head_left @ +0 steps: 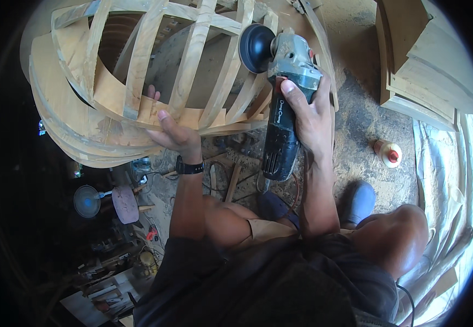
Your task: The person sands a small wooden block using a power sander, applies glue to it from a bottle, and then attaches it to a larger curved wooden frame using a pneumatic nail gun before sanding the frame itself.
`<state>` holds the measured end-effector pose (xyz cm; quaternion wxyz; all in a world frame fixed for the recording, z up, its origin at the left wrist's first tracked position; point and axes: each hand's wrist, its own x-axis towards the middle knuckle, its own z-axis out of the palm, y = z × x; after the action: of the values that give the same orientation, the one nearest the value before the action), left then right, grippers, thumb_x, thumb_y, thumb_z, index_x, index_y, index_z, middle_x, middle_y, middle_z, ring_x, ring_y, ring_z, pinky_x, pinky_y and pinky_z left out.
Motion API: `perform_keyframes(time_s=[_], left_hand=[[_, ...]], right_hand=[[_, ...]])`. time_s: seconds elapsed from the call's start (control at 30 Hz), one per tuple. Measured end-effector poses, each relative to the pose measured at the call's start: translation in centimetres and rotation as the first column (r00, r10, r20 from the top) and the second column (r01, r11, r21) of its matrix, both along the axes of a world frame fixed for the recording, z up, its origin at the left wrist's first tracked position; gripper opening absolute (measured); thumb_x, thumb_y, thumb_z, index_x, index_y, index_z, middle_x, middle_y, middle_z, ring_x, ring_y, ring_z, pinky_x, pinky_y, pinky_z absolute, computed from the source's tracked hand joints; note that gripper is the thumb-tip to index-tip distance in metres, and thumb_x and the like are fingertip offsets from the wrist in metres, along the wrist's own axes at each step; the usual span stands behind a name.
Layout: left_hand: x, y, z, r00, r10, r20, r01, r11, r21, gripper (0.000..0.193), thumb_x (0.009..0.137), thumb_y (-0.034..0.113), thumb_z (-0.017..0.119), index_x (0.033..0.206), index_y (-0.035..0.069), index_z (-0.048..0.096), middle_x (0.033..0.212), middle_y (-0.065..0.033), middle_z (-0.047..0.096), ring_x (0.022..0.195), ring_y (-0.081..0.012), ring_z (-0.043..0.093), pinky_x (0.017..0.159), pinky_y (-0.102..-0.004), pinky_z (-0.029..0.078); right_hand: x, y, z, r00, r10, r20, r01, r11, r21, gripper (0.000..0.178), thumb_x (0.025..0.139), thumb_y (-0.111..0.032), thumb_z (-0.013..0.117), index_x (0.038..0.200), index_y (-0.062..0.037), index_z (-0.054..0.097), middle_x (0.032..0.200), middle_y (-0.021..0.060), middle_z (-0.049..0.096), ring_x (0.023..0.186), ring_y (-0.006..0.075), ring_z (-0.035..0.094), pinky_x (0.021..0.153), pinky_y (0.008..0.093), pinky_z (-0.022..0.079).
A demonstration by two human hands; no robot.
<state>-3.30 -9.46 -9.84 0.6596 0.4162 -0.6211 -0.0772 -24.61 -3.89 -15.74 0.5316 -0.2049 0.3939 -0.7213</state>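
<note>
My right hand is wrapped round the body of an angle grinder, thumb near its red switch. A round black pad sits on the grinder's head, close beside a slat of a curved wooden frame. Whether pad and slat touch, I cannot tell. My left hand grips the frame's lower rail, thumb on the near side and fingertips showing through the gap behind it. A black watch is on that wrist. The frame has several bowed slats joined to curved rails.
On the dusty floor at right stands a bottle with a red cap. Wooden cabinet-like pieces are at the upper right, above silvery sheeting. A small fan, a pink stool, cables and wood strips lie at left and below.
</note>
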Motion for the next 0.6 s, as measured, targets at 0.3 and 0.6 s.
perform_keyframes(time_s=[0.3,0.6], left_hand=[[0.0,0.0,-0.1,1.000,-0.018,-0.003,0.019,1.000,0.018,0.072,0.093,0.021,0.051,0.149,-0.015,0.023,0.135,-0.0337,0.051,0.126,-0.0359,0.053,0.108,-0.0469,0.047],[0.3,-0.3,-0.4,0.999,-0.024,0.024,0.024,1.000,-0.009,0.075,0.093,0.022,0.052,0.151,-0.013,0.021,0.136,-0.0343,0.050,0.125,-0.0351,0.052,0.105,-0.0469,0.048]], right_hand=[[-0.5,-0.2,-0.5,0.998,0.002,0.069,-0.004,1.000,0.031,0.062,0.093,-0.019,0.073,0.135,0.0053,0.035,0.109,0.0137,0.066,0.096,0.0168,0.066,0.086,0.0310,0.054],[-0.3,-0.3,-0.6,0.996,0.006,0.095,-0.006,1.000,-0.002,0.057,0.095,-0.013,0.070,0.134,0.0058,0.034,0.109,0.0133,0.067,0.095,0.0144,0.066,0.087,0.0285,0.054]])
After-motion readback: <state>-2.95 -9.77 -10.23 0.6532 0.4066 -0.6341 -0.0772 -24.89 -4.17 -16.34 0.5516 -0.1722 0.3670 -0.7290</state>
